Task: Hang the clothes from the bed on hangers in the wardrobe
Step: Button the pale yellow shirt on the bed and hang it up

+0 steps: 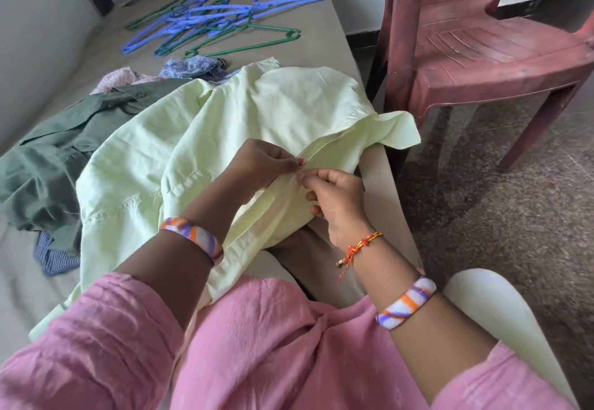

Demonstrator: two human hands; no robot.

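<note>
- Centre frame: left hand point(260, 165) and right hand point(334, 197) both pinch the placket of pale green shirt point(225, 126), likely doing up a button.
- Shirt lies on bed point(321, 27), nothing hung yet.
- Next: take a hanger from hangers point(212, 20), upper left.

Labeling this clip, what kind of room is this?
Likely a plain bedroom: a bed strewn with clothes such as a pale green shirt, a pile of plastic hangers, and a red plastic chair beside it.
</note>
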